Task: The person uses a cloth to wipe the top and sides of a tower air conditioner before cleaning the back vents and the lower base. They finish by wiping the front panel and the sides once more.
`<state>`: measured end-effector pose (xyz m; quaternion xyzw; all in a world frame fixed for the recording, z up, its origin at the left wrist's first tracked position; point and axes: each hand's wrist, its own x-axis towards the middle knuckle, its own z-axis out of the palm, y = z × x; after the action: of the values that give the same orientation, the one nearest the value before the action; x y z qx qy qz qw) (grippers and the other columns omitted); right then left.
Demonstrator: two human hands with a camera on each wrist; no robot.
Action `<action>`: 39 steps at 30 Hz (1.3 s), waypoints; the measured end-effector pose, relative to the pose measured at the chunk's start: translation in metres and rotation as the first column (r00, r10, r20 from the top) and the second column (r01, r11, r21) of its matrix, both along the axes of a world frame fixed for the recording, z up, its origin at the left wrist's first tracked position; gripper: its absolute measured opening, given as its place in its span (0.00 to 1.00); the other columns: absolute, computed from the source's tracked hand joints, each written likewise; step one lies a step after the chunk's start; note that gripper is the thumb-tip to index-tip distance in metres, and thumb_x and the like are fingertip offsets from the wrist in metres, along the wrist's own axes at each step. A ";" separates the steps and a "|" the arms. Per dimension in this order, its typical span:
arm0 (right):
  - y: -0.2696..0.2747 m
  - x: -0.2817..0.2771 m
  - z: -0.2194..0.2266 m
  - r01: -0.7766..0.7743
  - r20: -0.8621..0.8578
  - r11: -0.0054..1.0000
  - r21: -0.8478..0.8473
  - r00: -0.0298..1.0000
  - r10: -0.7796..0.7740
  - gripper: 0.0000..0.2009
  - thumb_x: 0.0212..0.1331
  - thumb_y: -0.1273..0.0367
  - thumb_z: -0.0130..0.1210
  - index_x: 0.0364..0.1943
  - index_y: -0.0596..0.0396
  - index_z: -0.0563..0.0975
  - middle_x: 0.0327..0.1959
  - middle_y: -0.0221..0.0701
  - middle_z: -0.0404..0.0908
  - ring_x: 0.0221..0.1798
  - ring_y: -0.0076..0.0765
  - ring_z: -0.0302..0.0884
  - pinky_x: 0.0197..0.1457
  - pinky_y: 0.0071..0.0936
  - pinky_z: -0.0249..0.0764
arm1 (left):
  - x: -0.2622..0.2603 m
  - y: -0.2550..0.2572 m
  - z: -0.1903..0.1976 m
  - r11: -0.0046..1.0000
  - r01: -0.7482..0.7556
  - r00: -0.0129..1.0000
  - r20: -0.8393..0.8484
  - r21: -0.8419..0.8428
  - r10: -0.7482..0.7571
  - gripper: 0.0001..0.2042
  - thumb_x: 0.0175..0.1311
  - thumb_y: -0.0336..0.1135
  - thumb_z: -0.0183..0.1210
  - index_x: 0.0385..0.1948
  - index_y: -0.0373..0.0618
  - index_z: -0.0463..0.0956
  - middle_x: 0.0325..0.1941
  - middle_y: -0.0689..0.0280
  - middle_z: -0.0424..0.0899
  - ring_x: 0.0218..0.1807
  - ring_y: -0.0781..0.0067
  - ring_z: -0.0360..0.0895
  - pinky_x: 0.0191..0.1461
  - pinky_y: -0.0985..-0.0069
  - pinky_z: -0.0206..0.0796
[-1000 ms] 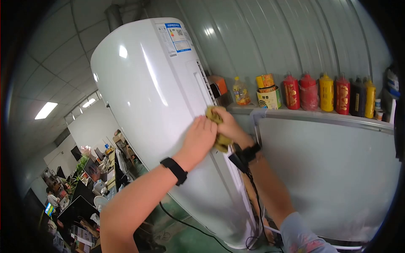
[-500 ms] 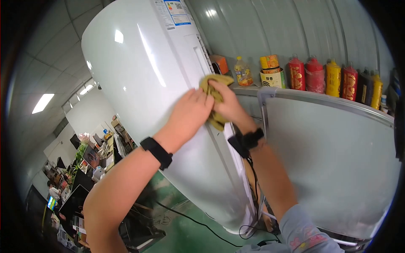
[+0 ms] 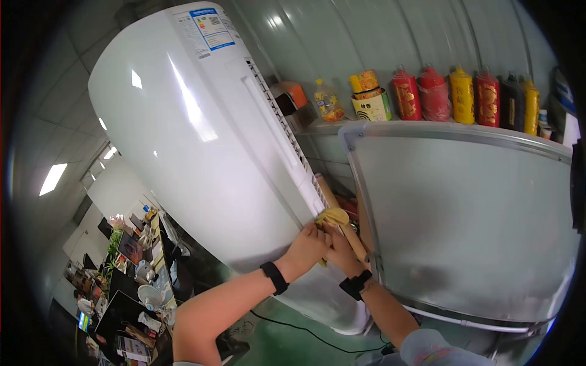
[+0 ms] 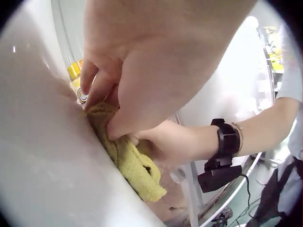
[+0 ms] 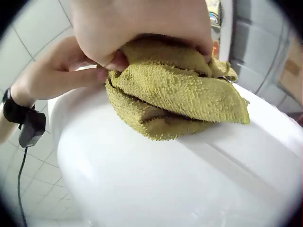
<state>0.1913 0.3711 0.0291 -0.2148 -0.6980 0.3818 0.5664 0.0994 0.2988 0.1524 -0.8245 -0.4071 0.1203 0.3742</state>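
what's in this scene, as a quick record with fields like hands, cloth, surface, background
left hand: fingers curled on the cloth
right hand: grips the cloth, close beside the left
cloth: yellow-green, bunched, against the white unit
white unit: tall, glossy, curved; looks tilted in the head view
label: blue and white, near the unit's top
ledge: holds red, yellow and black bottles
grey panel: metal-framed, right of the unit
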 end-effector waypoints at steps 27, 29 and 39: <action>0.028 0.006 -0.020 -0.105 0.068 0.984 -0.142 0.991 0.116 0.28 0.49 0.70 0.57 0.59 0.61 0.66 0.57 0.49 0.69 0.63 0.53 0.66 0.66 0.36 0.62 | -0.001 -0.002 -0.053 0.990 -0.127 0.988 0.101 0.060 0.121 0.14 0.56 0.30 0.53 0.45 0.36 0.74 0.52 0.53 0.81 0.60 0.59 0.75 0.69 0.65 0.60; 0.020 0.009 -0.045 -0.130 0.035 0.962 -0.238 0.989 0.142 0.29 0.48 0.70 0.57 0.58 0.60 0.67 0.57 0.50 0.69 0.63 0.52 0.66 0.66 0.35 0.62 | -0.001 -0.001 -0.082 0.991 -0.133 0.985 0.118 0.024 0.129 0.14 0.56 0.30 0.53 0.43 0.37 0.74 0.51 0.54 0.81 0.60 0.60 0.76 0.69 0.65 0.60; 0.022 0.006 -0.097 -0.067 -0.035 0.988 -0.137 0.997 0.063 0.24 0.49 0.71 0.60 0.53 0.61 0.68 0.51 0.46 0.72 0.56 0.48 0.70 0.62 0.34 0.64 | 0.005 0.000 -0.129 0.990 -0.139 0.973 0.182 -0.017 0.139 0.11 0.55 0.30 0.54 0.40 0.37 0.72 0.49 0.49 0.81 0.59 0.58 0.76 0.69 0.64 0.60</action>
<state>0.1972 0.3926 -0.0681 -0.2248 -0.6679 0.4506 0.5481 0.1047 0.2993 0.0238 -0.8023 -0.4962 0.0709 0.3243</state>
